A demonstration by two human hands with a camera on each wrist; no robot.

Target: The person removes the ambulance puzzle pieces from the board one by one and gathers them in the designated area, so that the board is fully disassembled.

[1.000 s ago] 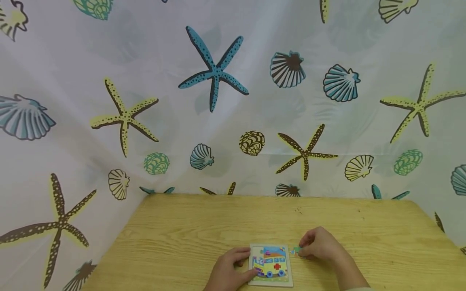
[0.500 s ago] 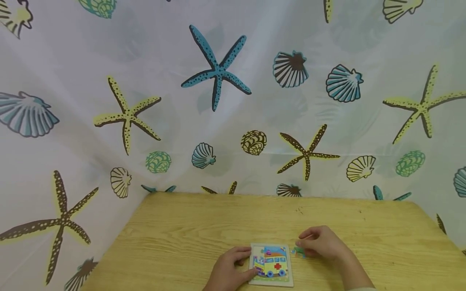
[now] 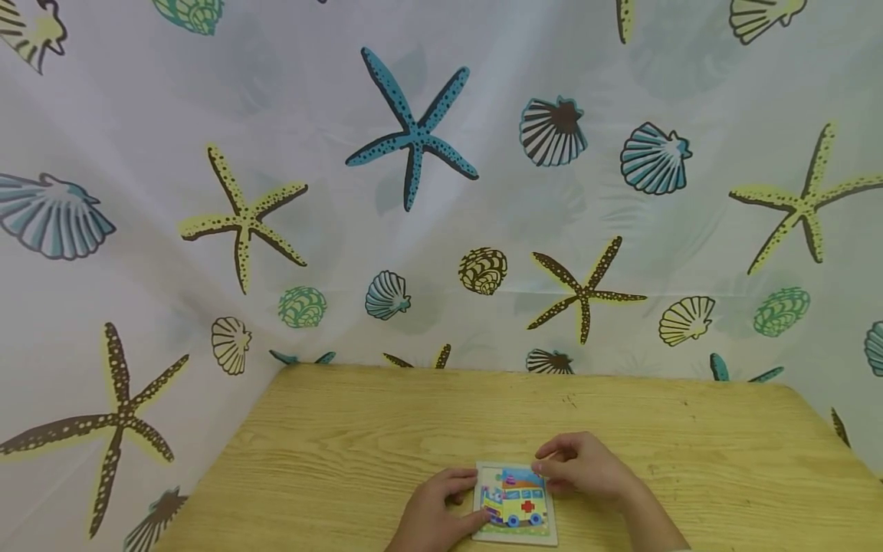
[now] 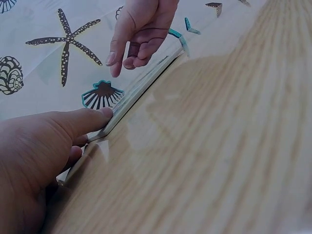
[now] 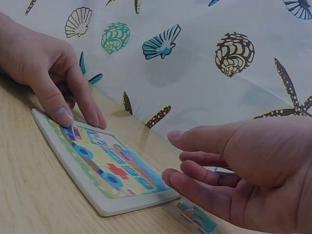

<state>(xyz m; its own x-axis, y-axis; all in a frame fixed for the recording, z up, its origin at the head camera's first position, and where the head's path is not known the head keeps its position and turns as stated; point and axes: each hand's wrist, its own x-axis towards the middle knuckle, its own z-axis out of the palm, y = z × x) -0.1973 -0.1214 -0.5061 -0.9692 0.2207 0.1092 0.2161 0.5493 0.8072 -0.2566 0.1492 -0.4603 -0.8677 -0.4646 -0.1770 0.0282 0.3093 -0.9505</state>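
Observation:
A small square jigsaw puzzle (image 3: pixel 527 496) in a pale frame lies on the table, its picture a yellow ambulance with a red cross. A bare cream patch shows at its upper left. My left hand (image 3: pixel 440 509) grips the frame's left side, thumb on top and fingers along the edge. Over the upper right corner hovers my right hand (image 3: pixel 586 468). In the right wrist view, thumb and fingers of that hand (image 5: pixel 253 170) are apart with nothing between them. A loose jigsaw piece (image 5: pixel 197 216), green and orange, lies on the table beside the frame, below that hand.
The wood-grain table (image 3: pixel 386 437) runs back to a white curtain (image 3: pixel 441 230) printed with starfish and shells. The curtain also hangs along the left and right sides of the table.
My right hand has let go of the loose jigsaw piece beside the frame and moved left over the puzzle's upper right corner. The left hand keeps its place on the frame.

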